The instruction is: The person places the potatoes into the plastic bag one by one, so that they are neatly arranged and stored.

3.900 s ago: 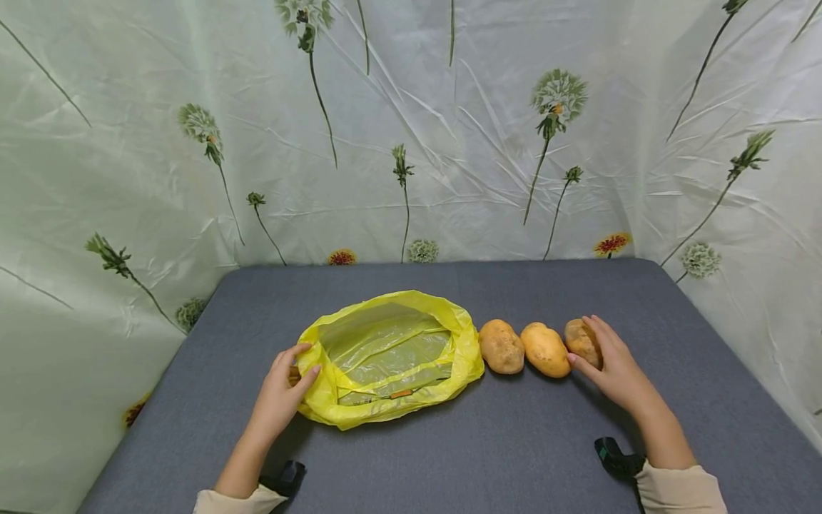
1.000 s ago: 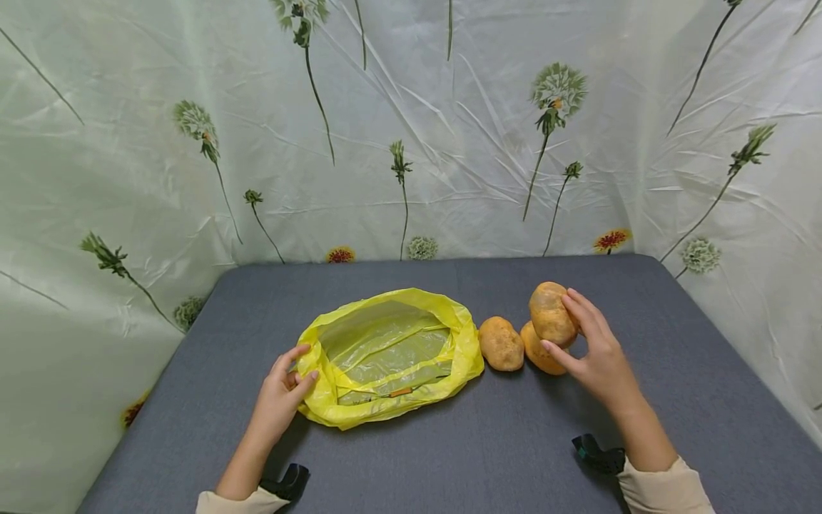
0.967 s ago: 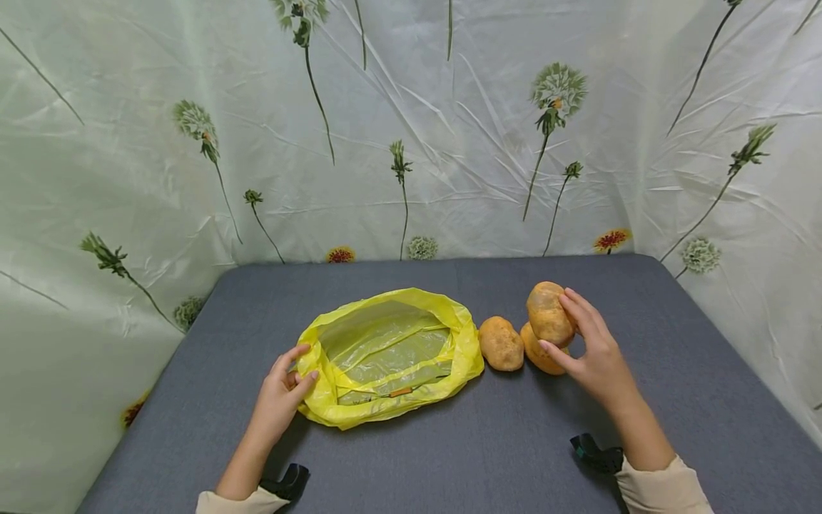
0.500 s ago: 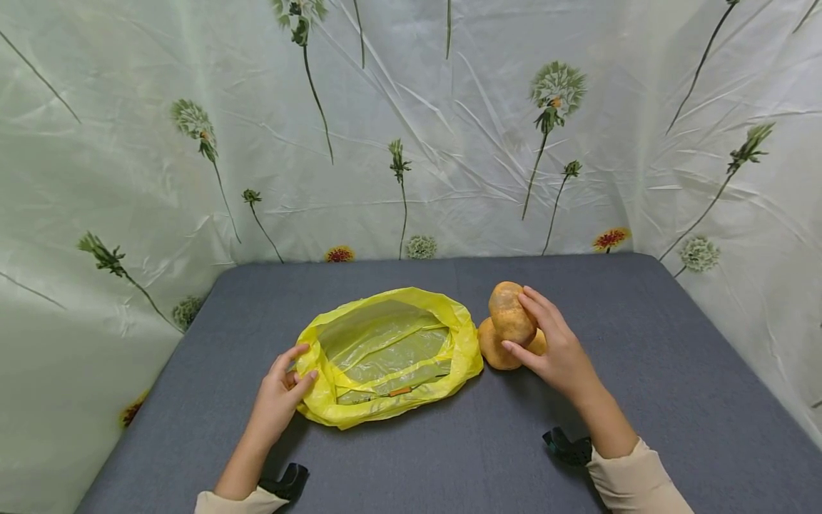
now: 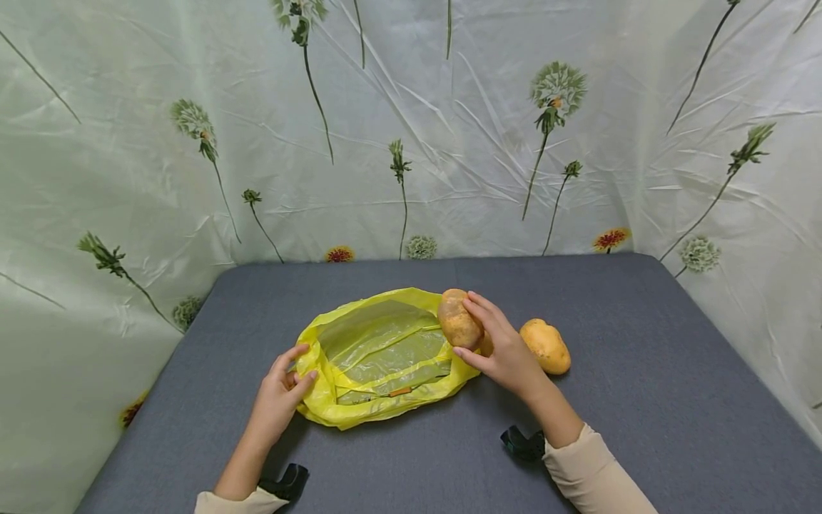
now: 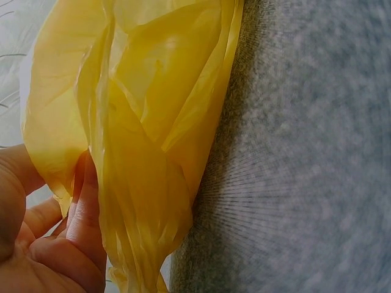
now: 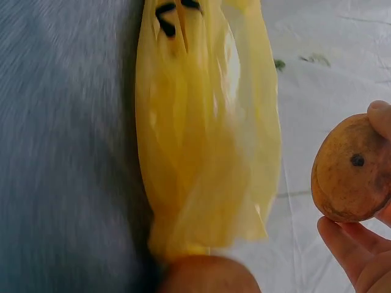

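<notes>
A yellow plastic bag (image 5: 385,414) lies with its mouth spread wide on the table. My left hand (image 5: 277,392) pinches the bag's left rim between thumb and fingers; the left wrist view shows the gathered yellow film (image 6: 140,183) there. In my right hand (image 5: 507,353) is a potato (image 5: 459,319), gripped between thumb and fingertips and raised over the bag's right rim. The right wrist view shows this potato (image 7: 351,171) beside the bag's upright side (image 7: 201,134). A second potato (image 5: 486,346) is mostly hidden behind my right hand. Another potato (image 5: 546,347) rests farther right.
The grey cloth-covered table (image 5: 642,343) reaches back to a pale curtain (image 5: 475,143) printed with dandelions. Black wrist cameras (image 5: 523,444) sit under both forearms, close over the table.
My right hand has lifted the rightmost potato and carried it left, over the other two, to the bag's right rim. The left hand and bag have stayed in place.
</notes>
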A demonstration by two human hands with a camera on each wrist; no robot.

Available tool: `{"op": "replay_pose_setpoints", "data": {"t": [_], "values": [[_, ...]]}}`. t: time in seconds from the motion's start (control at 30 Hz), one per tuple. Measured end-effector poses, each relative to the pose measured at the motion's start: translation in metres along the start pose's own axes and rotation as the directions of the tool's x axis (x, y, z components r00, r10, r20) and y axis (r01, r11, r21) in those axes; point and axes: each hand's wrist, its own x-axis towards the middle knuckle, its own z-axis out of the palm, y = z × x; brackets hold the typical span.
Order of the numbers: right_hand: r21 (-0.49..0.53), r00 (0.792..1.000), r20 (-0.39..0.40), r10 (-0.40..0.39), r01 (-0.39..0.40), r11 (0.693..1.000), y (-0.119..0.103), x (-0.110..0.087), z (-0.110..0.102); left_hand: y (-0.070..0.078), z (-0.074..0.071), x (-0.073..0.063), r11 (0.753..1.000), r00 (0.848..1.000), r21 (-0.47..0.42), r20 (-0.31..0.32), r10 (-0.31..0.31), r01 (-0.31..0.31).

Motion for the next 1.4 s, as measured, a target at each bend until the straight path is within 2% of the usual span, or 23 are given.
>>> {"op": "replay_pose_setpoints", "data": {"t": [0.33, 0.6, 0.87, 1.4], "values": [[0.063, 0.998, 0.062, 0.008, -0.012, 0.998, -0.008, 0.009, 0.032, -0.001, 0.001, 0.0, 1.0, 1.0, 0.006, -0.001, 0.004, -0.004], [0.071, 0.997, 0.078, -0.013, 0.008, 0.997, -0.013, 0.011, 0.055, -0.001, 0.001, 0.0, 1.0, 1.0, 0.009, -0.002, 0.004, -0.004], [0.122, 0.989, 0.145, 0.017, -0.035, 0.992, -0.02, 0.014, 0.076, 0.0, 0.001, 0.0, 1.0, 1.0, 0.0, 0.001, -0.001, 0.001], [0.145, 0.963, 0.258, 0.078, -0.119, 0.982, -0.03, 0.023, 0.111, 0.0, 0.0, 0.0, 1.0, 1.0, -0.011, 0.016, -0.014, 0.014]]}}
